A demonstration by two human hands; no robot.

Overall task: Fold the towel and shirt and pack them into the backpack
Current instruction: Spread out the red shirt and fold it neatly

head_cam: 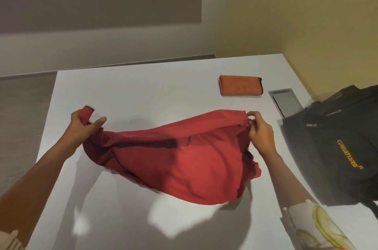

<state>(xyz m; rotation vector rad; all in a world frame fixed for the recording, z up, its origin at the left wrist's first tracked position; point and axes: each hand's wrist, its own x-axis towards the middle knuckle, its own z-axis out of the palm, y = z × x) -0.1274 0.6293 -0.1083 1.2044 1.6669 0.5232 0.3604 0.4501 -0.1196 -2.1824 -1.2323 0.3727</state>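
Note:
A red shirt (184, 159) hangs stretched between my two hands, sagging in the middle just above the white table (143, 90). My left hand (83, 125) grips its left end, with a bit of cloth sticking up past my fingers. My right hand (258, 129) pinches the shirt's right upper edge. An orange towel (240, 85) lies folded into a small rectangle on the far right part of the table. A black backpack (335, 143) with yellow lettering lies flat at the table's right side, close to my right hand.
A grey metal cable hatch (286, 102) is set into the tabletop between the towel and the backpack. The table's left edge drops to a grey floor (22, 116). Walls stand behind and to the right.

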